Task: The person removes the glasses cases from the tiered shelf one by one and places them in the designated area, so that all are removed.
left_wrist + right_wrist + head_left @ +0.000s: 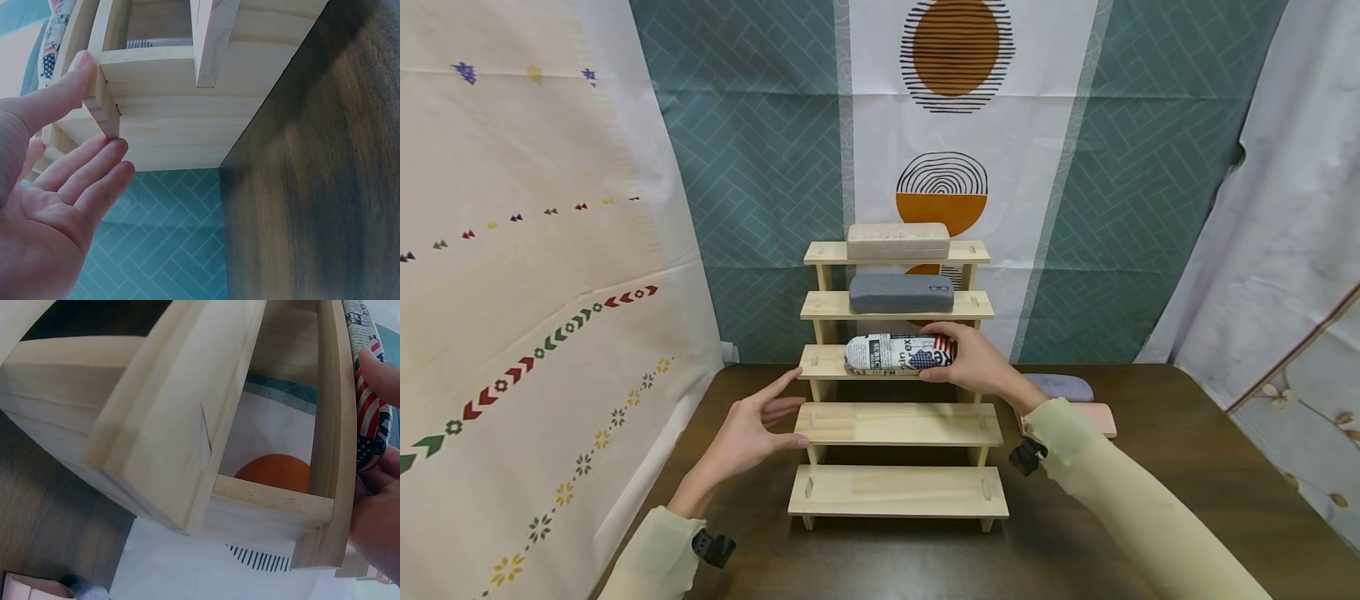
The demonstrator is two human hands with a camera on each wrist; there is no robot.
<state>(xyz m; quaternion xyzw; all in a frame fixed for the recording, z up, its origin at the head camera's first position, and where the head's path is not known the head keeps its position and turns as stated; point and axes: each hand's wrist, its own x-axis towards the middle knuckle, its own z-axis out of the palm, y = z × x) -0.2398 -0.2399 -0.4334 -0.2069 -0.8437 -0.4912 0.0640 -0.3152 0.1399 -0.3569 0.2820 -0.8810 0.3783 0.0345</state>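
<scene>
A wooden tiered stand (898, 492) rises in several steps. On its middle step lies a newspaper-print glasses case (883, 354) with a flag pattern at its right end. My right hand (973, 358) grips that end, thumb in front and fingers over the top; the right wrist view shows the thumb and fingers around the case (369, 394). At the stand's left side, my left hand (748, 433) pinches the end of a step board (103, 103) between thumb and fingertips. A grey glasses case (901, 294) and a cream one (898, 241) rest on the two upper steps.
Right of the stand, a lavender case (1060, 387) and a pink case (1093, 417) lie on the dark wooden table (1180, 467). Patterned cloth (745, 167) hangs behind the stand, and pale cloth (535, 292) borders the left side.
</scene>
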